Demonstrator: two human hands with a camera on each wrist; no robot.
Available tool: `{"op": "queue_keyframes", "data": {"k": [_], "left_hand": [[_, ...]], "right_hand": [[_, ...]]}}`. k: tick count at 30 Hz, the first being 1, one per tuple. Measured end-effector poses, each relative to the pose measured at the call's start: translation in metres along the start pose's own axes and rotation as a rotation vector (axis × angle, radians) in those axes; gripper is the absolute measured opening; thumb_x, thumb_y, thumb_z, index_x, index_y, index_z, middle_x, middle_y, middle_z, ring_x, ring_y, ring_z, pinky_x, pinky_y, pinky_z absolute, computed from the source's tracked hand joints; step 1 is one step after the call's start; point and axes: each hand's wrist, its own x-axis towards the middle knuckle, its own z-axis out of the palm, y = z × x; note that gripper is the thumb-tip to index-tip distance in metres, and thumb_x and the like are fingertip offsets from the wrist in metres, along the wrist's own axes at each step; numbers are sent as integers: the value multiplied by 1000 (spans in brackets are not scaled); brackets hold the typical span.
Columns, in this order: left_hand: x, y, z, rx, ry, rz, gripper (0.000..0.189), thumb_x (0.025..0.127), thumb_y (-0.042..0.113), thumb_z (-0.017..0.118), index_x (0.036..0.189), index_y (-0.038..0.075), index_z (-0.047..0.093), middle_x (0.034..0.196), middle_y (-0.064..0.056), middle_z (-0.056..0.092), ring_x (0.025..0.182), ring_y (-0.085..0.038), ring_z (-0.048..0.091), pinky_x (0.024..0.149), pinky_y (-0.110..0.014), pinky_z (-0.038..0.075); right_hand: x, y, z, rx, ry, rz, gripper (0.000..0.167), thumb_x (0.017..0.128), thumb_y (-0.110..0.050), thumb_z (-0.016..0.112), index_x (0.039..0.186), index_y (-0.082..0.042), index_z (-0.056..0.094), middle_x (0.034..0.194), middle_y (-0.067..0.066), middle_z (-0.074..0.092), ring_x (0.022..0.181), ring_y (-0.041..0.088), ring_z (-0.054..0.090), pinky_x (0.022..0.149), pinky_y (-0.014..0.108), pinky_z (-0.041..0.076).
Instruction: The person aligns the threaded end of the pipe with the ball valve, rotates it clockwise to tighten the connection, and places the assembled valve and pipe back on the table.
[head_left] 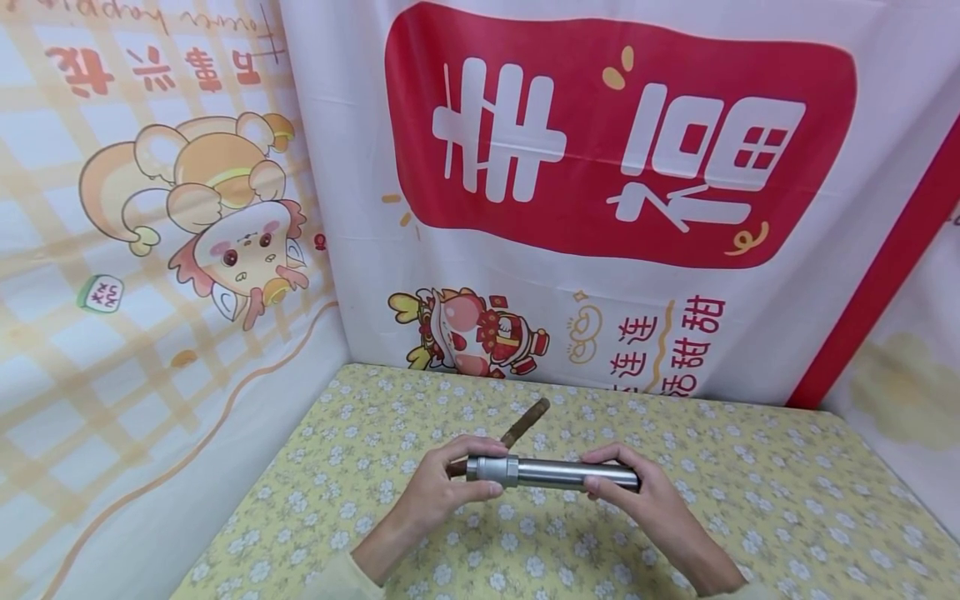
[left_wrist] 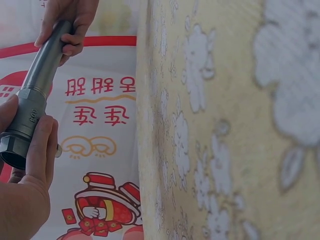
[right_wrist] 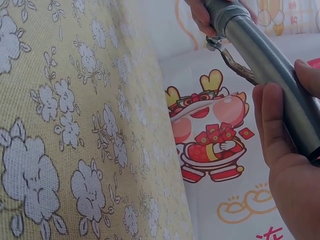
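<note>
A straight metal pipe [head_left: 551, 473] lies level between both hands above the table, a hexagonal metal fitting [head_left: 512, 472] at its left end. Fingers and thumb of my left hand [head_left: 442, 479] grip that fitting from either side. Toward the other end, my right hand [head_left: 637, 483] holds the smooth tube between thumb and fingers. Behind the fitting shows a slim brown handle [head_left: 528, 421], slanting up to the right. The right wrist view shows a shiny metal end [right_wrist: 216, 44] on it, by the left hand; whether it is attached or separate I cannot tell.
A yellow floral cloth [head_left: 360, 442] covers the table. White printed cloth hangs behind, with a red panel [head_left: 585, 233] and a cartoon figure [head_left: 480, 333]. To the left hangs a checked cloth [head_left: 45, 167] with a cartoon animal; another pale cloth [head_left: 907, 375] hangs on the right.
</note>
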Motion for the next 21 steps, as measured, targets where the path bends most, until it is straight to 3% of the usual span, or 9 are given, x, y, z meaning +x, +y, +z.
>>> {"op": "queue_keyframes", "data": {"k": [5,10,16,21], "left_hand": [[0,1,0,-3,3,-8,41,93,18,87,133,13,77,146,-6,70,131,-28,58,104,-47,47],[-1,2,0,-7,3,-17,43,92,17,87,134,11,77,146,-6,70,131,-27,58,104,-47,47],[-1,2,-1,-16,1,-25,42,92,17,87,133,13,77,146,-7,69,130,-27,59,104,-48,47],[-2,2,-1,-17,-2,-14,42,91,16,87,132,16,78,146,-8,69,128,-28,59,104,-48,47]], "right_hand": [[-1,-1,2,-10,5,7,49,102,-27,79,140,-2,62,135,21,65,106,25,72,90,40,64],[-2,0,-1,-18,-44,11,53,97,-22,85,140,-7,57,139,24,59,106,27,69,84,37,62],[-2,1,-3,-22,-92,-35,54,97,-17,84,140,-1,55,139,27,56,108,27,70,85,35,63],[-2,0,-3,-23,-91,-24,53,97,-20,84,139,-2,57,139,24,58,110,27,69,87,36,63]]}}
